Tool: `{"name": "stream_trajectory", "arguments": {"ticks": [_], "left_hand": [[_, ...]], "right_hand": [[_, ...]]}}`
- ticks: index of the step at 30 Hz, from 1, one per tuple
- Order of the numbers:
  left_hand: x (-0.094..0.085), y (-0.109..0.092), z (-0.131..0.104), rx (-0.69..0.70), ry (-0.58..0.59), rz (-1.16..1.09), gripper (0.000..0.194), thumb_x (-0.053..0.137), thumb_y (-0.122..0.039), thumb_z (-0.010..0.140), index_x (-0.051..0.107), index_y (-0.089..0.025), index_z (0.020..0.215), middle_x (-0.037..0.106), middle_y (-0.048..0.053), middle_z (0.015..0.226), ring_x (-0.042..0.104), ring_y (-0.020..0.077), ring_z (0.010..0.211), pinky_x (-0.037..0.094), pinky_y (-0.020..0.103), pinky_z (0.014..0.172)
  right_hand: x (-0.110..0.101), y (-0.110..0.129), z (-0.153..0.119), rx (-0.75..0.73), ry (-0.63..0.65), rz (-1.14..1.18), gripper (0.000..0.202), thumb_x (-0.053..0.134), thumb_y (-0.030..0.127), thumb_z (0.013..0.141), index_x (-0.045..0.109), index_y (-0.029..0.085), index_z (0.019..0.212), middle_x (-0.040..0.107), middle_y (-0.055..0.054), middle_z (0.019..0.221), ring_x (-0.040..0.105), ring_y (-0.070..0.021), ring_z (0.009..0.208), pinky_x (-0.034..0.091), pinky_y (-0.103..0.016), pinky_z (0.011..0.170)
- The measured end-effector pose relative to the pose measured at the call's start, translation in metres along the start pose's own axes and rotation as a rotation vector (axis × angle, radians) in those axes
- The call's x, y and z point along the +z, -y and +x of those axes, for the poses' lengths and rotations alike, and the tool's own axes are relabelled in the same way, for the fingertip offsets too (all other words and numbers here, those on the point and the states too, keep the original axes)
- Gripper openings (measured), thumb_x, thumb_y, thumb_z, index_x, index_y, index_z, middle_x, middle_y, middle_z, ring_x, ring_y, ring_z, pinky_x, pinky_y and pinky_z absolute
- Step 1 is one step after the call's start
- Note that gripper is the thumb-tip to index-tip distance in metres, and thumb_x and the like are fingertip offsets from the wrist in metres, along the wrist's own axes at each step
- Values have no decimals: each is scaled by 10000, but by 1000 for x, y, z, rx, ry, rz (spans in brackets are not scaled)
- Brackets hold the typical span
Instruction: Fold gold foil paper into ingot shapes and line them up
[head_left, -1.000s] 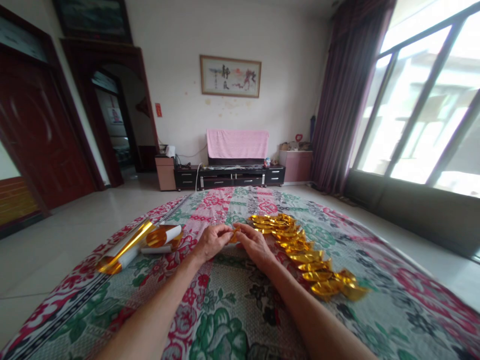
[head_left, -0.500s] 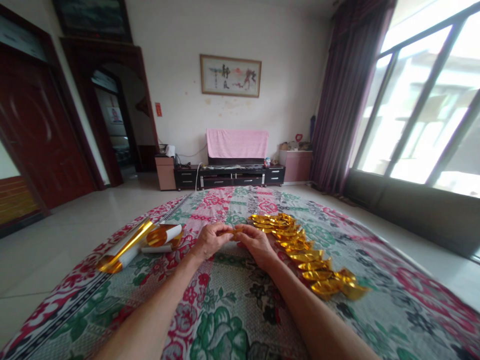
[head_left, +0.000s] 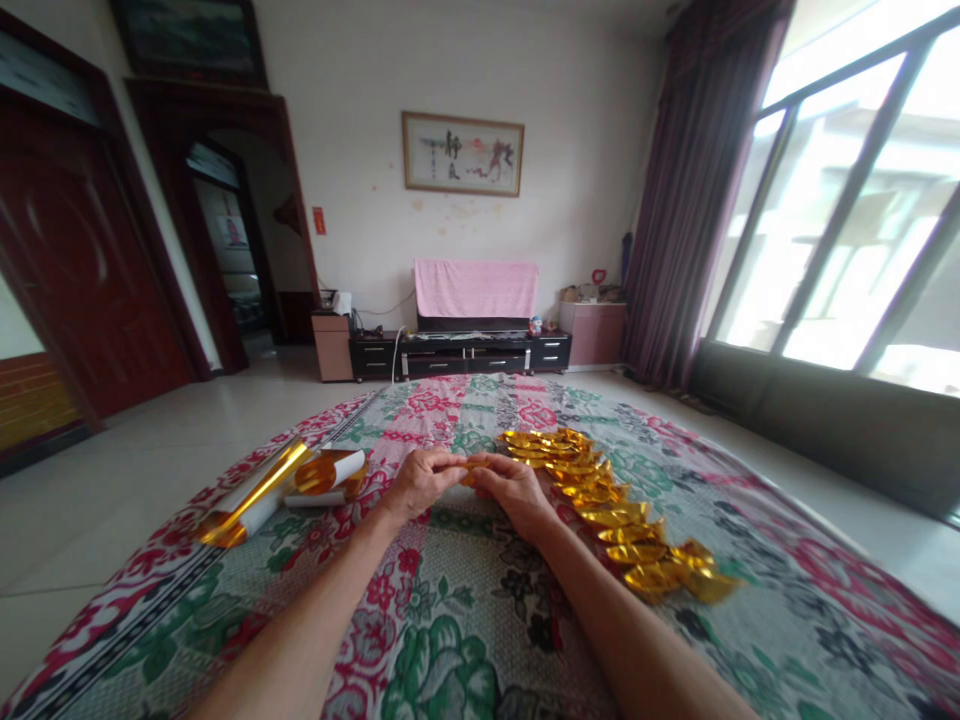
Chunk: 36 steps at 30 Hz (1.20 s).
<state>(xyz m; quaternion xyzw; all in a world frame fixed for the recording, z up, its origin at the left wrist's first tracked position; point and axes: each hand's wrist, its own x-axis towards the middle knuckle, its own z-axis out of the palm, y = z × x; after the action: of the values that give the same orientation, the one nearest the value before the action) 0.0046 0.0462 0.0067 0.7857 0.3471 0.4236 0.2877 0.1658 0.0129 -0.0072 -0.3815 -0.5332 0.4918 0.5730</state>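
Note:
A small piece of gold foil paper [head_left: 471,468] is pinched between my two hands over the middle of the cloth, mostly hidden by the fingers. My left hand [head_left: 424,484] grips its left end with thumb and fingertips. On the other end, my right hand [head_left: 516,488] is closed in the same way. Just right of my right hand lies a long row of folded gold paper ingots [head_left: 611,515], overlapping one another. Left of my left hand rest curled sheets of gold foil paper [head_left: 274,480] with white backs.
A flowered cloth [head_left: 439,660] in red, green and grey covers the surface under my hands. Beyond it stand a low black cabinet [head_left: 465,355] and a pink towel [head_left: 476,288] draped over something. A purple curtain [head_left: 690,200] hangs by the window at right.
Both hands stay in nearly the same place, still pinching the gold foil paper. Only the fingers of my right hand have shifted slightly around it.

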Motion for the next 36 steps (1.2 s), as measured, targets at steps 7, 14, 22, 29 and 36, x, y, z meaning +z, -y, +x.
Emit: {"name": "stream_trajectory", "arguments": {"ticks": [7, 14, 22, 29, 36], "left_hand": [[-1, 0, 0, -31, 13, 4, 242, 590, -303, 714, 707, -158, 867, 687, 58, 800, 599, 152, 744, 451, 227, 683], [-1, -2, 0, -56, 9, 17, 231, 597, -289, 698, 708, -160, 855, 695, 56, 793, 604, 153, 730, 447, 224, 675], [-2, 0, -2, -72, 16, 37, 209, 590, -278, 692, 716, -175, 823, 692, 34, 760, 598, 140, 670, 446, 214, 627], [-2, -1, -2, -119, 19, 15, 201, 592, -273, 666, 720, -160, 771, 691, 30, 705, 568, 125, 608, 410, 189, 565], [-1, -5, -3, -146, 27, 9, 205, 570, -280, 672, 718, -166, 757, 669, 9, 628, 528, 107, 539, 372, 183, 508]], "right_hand": [[-1, -1, 1, -6, 15, -61, 310, 651, 391, 647, 685, 179, 871, 661, -8, 709, 536, -112, 588, 432, -228, 570], [0, -1, 2, -6, 23, -64, 293, 652, 397, 638, 687, 175, 826, 639, 3, 668, 497, -94, 547, 410, -215, 546], [-2, -1, 2, 28, 51, -72, 271, 662, 388, 624, 682, 167, 780, 600, 25, 619, 472, -82, 526, 403, -209, 543], [-2, 0, 4, 60, 78, -97, 272, 665, 404, 609, 695, 178, 758, 620, 15, 663, 495, -91, 549, 428, -215, 558], [-2, -1, 5, 51, 73, -98, 256, 670, 392, 603, 691, 176, 739, 606, 22, 635, 483, -84, 529, 419, -212, 545]]}}
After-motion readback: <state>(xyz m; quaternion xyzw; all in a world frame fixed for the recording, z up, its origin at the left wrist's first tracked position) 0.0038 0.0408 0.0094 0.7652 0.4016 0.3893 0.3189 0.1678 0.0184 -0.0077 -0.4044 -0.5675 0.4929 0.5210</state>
